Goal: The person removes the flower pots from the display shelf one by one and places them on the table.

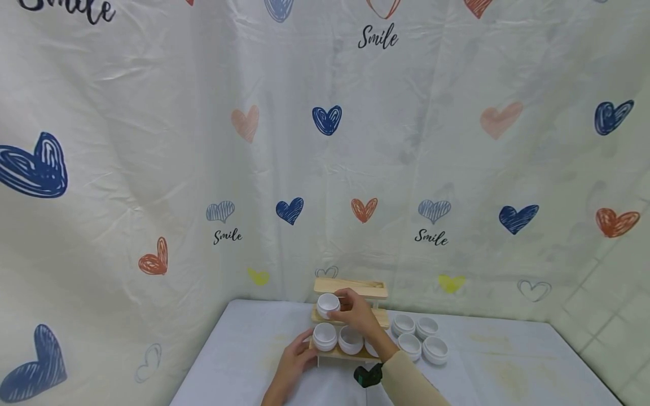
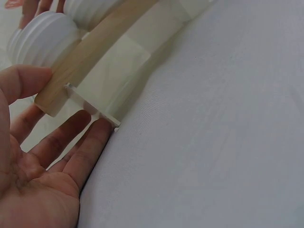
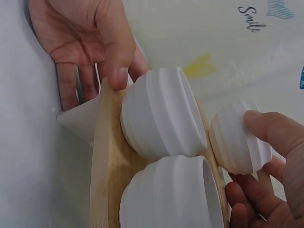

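A tiered wooden stand (image 1: 350, 287) with white supports stands at the back of the table. My right hand (image 1: 358, 313) pinches a small white ribbed pot (image 1: 328, 304) at the left end of the middle tier, thumb on its side and fingers around its lower part (image 3: 237, 137). At the stand's left end, my left hand (image 1: 296, 356) holds the front board (image 2: 59, 88), thumb on its upper edge and other fingers below, near the white support (image 2: 92, 105). Beside that hand is a white pot (image 1: 325, 336) on the front tier, with another pot (image 1: 350, 339) to its right.
Right of the stand, several white pots (image 1: 435, 350) are grouped on the white-covered table (image 1: 497, 372). In front of the stand lies a small black object (image 1: 368, 375), close to my right sleeve. A heart-patterned cloth (image 1: 325, 169) hangs behind the table.
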A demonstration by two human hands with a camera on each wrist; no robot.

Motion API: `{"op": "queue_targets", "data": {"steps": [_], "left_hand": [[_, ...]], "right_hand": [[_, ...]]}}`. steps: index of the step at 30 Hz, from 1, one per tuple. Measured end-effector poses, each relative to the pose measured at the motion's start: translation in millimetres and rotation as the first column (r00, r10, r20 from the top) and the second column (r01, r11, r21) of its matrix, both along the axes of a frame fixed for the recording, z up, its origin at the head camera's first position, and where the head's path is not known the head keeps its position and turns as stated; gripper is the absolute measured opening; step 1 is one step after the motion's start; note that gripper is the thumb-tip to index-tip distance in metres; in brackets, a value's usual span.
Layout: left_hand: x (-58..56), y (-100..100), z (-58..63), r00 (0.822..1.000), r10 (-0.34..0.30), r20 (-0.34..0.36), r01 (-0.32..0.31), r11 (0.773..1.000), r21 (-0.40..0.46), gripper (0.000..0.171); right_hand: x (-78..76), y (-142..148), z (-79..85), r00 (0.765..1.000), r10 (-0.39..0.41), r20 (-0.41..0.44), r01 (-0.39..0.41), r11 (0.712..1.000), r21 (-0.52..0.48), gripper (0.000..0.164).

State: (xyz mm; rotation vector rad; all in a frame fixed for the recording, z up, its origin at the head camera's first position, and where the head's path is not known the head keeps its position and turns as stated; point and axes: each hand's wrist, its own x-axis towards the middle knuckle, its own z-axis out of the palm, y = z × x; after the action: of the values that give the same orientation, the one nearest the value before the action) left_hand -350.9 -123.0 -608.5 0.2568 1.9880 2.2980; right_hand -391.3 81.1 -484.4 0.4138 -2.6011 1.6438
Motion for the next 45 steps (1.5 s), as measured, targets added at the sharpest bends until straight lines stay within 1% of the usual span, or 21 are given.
{"op": "queue_targets", "data": {"steps": [10,19,26,27,31,34,36,41,43,45], "left_hand": [[0.6,0.9,0.5,1.0,0.005,0.0,-0.005,1.0,0.0,0.063],[1.9,0.6,1.0,1.0,0.004,-0.002,-0.004,1.0,-0.012,0.062],[2.7,1.1,3.1,1.0,0.005,-0.006,-0.005,1.0,-0.01,0.063],[3.0,1.1,3.4,1.0,0.003,-0.017,-0.003,1.0,-0.014,0.063],[3.0,1.0,3.2,1.0,0.002,-0.024,-0.002,1.0,-0.017,0.063],[2.4,0.6,2.2,1.0,0.003,-0.012,-0.003,1.0,-0.011,0.063],[2.2,0.5,1.5,1.0,0.002,-0.024,-0.002,1.0,-0.015,0.062],[1.7,-0.3,1.4,1.0,0.004,-0.01,-0.004,1.0,-0.021,0.063],[1.4,-0.7,1.8,1.0,0.006,0.011,-0.006,1.0,-0.018,0.063],[1.7,-0.8,1.9,1.0,0.006,0.013,-0.006,1.0,-0.017,0.063]], "right_hand": [[0.7,0.7,-0.5,1.0,0.009,0.021,-0.008,0.999,-0.036,0.049],[1.9,2.5,-0.3,1.0,0.011,0.029,-0.01,0.999,-0.038,0.05],[3.3,5.0,0.1,1.0,0.022,-0.003,-0.022,1.0,-0.022,0.054],[3.7,5.1,0.2,1.0,0.023,-0.006,-0.024,0.999,-0.022,0.054],[5.9,4.6,1.9,1.0,0.011,-0.003,-0.011,0.999,-0.043,0.054],[7.5,4.2,3.2,1.0,0.0,-0.001,0.0,0.999,-0.054,0.055],[8.3,4.2,3.3,1.0,-0.002,-0.008,0.002,0.999,-0.048,0.056],[9.0,4.5,3.0,1.0,-0.004,-0.01,0.003,0.999,-0.032,0.056],[8.8,4.5,2.6,1.0,-0.008,0.0,0.008,0.999,-0.035,0.056],[8.9,4.4,3.0,1.0,-0.009,0.002,0.009,0.999,-0.039,0.056]]}}
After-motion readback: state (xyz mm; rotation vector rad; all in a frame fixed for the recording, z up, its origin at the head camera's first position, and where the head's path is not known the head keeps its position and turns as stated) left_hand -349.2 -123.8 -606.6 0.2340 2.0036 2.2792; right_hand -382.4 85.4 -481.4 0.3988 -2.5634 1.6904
